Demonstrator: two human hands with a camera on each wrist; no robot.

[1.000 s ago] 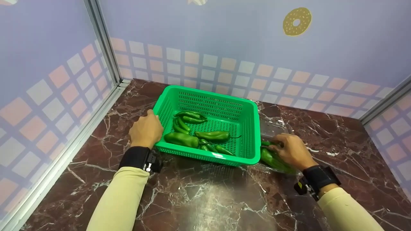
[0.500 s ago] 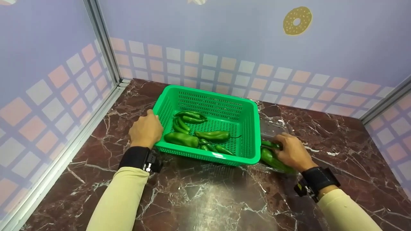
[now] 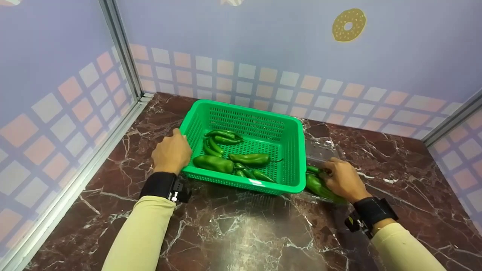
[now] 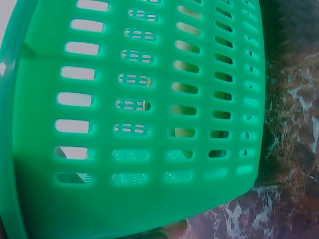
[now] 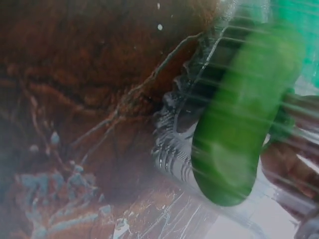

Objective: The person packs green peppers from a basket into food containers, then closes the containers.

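Panelled walls point(image 3: 263, 45) close in the scene on three sides, pale lilac above with a band of pink and white squares lower down, a doughnut sticker point(image 3: 348, 25) high on the back wall, and metal posts at the two corners. They stand around a bench point(image 3: 241, 229) of dark red marble veined in white, glossy enough to catch a glare near its front edge. A green slotted basket point(image 3: 280, 128) sits at the middle of the bench toward the back edge, holding a heap of green peppers point(image 3: 229, 158) of mixed sizes in its front half. Just beside the basket's right wall lies a clear plastic tray point(image 3: 320, 148), ribbed at its rim in the right wrist view, with two peppers at its front end. The left hand point(image 3: 171, 152) rests against the basket's left wall near the front corner, fingers curled over the rim; the left wrist view shows only the slotted wall up close. The right hand point(image 3: 342, 178) lies over the tray, its fingers curled onto the peppers there, a large pepper point(image 3: 318, 186) and a smaller one point(image 3: 313, 169); how firmly it grips them I cannot tell. Both arms wear cream sleeves and black wrist straps.
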